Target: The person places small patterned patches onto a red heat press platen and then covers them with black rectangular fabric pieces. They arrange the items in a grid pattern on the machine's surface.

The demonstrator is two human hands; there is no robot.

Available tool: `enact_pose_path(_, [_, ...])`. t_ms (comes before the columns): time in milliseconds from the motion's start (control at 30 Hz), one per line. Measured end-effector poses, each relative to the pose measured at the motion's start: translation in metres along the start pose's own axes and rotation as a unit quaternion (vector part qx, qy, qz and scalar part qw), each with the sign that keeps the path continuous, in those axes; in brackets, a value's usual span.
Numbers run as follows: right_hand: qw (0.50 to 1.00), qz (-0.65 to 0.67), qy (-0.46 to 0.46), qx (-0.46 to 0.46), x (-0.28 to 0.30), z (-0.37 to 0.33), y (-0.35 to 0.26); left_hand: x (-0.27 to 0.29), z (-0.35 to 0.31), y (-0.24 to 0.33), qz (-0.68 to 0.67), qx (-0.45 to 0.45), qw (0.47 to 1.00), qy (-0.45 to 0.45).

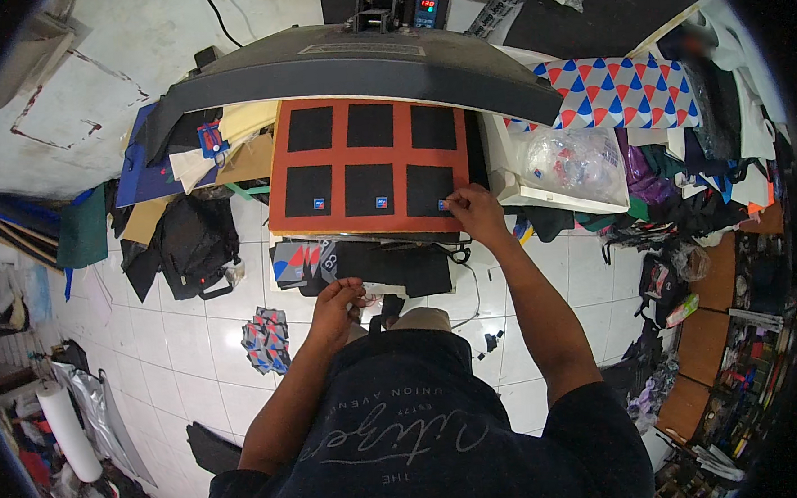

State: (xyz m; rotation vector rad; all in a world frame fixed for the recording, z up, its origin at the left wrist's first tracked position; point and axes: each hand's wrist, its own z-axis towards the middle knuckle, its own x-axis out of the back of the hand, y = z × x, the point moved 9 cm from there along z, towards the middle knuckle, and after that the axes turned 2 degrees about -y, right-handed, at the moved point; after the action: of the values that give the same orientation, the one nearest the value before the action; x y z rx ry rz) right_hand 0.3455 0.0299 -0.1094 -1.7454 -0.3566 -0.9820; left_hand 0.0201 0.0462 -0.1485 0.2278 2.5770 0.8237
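Black fabric squares (369, 126) lie in two rows of three on the orange-red pad (340, 158) of a heat press. Small blue-and-red labels sit near the lower right corners of the front-row squares: a left label (320, 204), a middle label (382, 203) and a right label (443, 205). My right hand (478, 214) reaches to the front right square, its fingertips pinched on the edge of that right label. Close to my body, below the pad's front edge, my left hand (335, 312) is closed with its fingertips together; what they hold is too small to name.
The press's dark upper plate (353, 75) hangs raised behind the pad. At the right stands a white tray (558, 197) with a clear plastic bag (570, 163). Patterned pieces (266, 340) are stacked on the tiled floor. A black bag (198, 246) lies at the left.
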Motion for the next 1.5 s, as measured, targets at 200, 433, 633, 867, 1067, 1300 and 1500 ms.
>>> enact_pose_path(200, [1.000,0.006,-0.002,-0.009,0.002,-0.001,-0.003,0.003,0.005,0.003,0.089,-0.056,0.994,-0.018])
enact_pose_path(433, [1.000,-0.003,0.014,0.006,-0.001,-0.002,0.000,-0.003,-0.004,0.005,0.025,-0.004,1.000,-0.002])
enact_pose_path(633, [1.000,-0.003,0.002,0.002,0.007,0.000,-0.008,0.006,0.009,-0.010,0.023,0.004,0.999,-0.036])
enact_pose_path(867, [1.000,-0.008,-0.017,0.009,0.005,0.002,-0.010,0.010,0.009,-0.013,0.020,0.014,1.000,-0.003])
enact_pose_path(1067, [0.998,0.015,0.056,-0.005,0.016,0.000,0.012,0.009,0.006,-0.008,0.025,-0.001,1.000,-0.003])
enact_pose_path(1300, [0.996,0.032,0.085,0.001,0.015,-0.019,0.009,0.011,0.007,-0.009,0.012,0.015,1.000,-0.003])
enact_pose_path(1500, [0.992,0.047,0.113,-0.017,0.014,-0.023,0.013,0.013,0.007,-0.007,0.026,0.026,0.999,-0.012])
